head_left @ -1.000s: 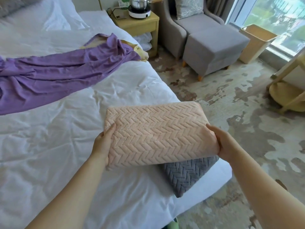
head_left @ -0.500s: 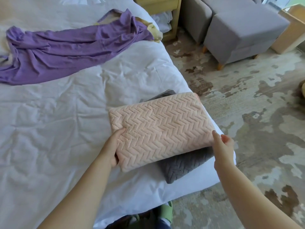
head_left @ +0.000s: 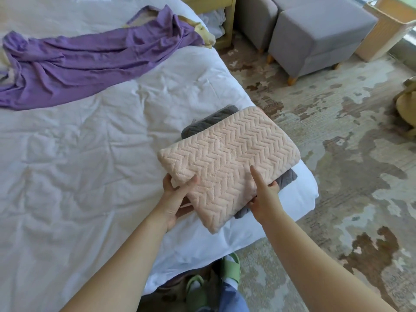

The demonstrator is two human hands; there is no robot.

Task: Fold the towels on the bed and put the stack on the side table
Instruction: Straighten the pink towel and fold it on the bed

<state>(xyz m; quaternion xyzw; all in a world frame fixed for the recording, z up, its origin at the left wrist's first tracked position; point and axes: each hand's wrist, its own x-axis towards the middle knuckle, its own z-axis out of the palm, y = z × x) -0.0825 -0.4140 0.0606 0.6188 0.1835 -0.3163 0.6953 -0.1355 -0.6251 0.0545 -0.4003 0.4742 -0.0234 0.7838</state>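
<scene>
A folded pink towel (head_left: pixel 227 154) with a herringbone weave lies on a folded grey towel (head_left: pixel 207 121) near the right corner of the white bed (head_left: pixel 78 176). Grey corners stick out behind and at the lower right. My left hand (head_left: pixel 177 197) grips the stack's near left edge, thumb on top of the pink towel, fingers under it. My right hand (head_left: pixel 264 197) grips the near right edge, thumb lying on the pink towel, fingers curled beneath beside the grey towel. The wooden side table (head_left: pixel 216 12) stands past the bed, mostly cut off by the frame's top.
A crumpled purple cloth (head_left: pixel 90 57) stretches across the far side of the bed. A grey ottoman (head_left: pixel 319 34) and a wicker bin (head_left: pixel 387 25) stand on the patterned carpet to the right. My feet in green slippers (head_left: pixel 229 269) are by the bed corner.
My hands have slid from the towel's sides to its near edge and taken hold under it. The pink towel has shifted on the grey one. The view has tilted down.
</scene>
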